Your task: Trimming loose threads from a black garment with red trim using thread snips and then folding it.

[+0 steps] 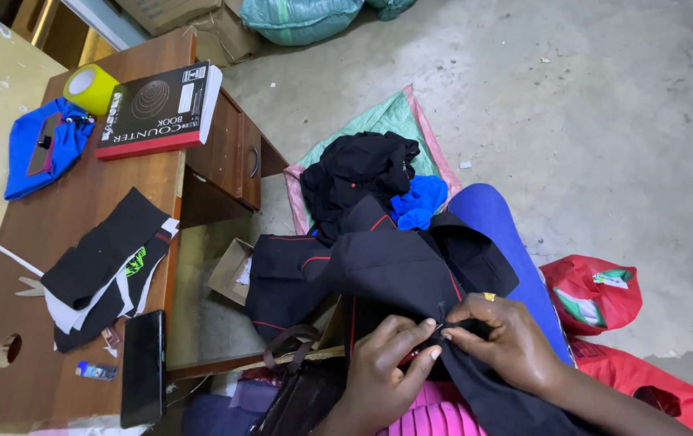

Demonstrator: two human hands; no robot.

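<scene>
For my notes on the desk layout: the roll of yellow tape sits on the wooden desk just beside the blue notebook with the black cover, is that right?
Not quite. In the head view the roll of yellow tape does sit on the wooden desk just beside the notebook, but that notebook is red-edged with a black cover, not blue.

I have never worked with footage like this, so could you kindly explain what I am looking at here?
One picture, from a camera worn on a person's head, looking down. No machine: the left hand and right hand are bare, pinching a black garment with red piping at a seam over the lap. On the wooden desk to the left lie a red-and-black book, a yellow tape roll, a blue cloth, black fabric pieces and a dark phone. More clothes are piled on the floor.
</scene>
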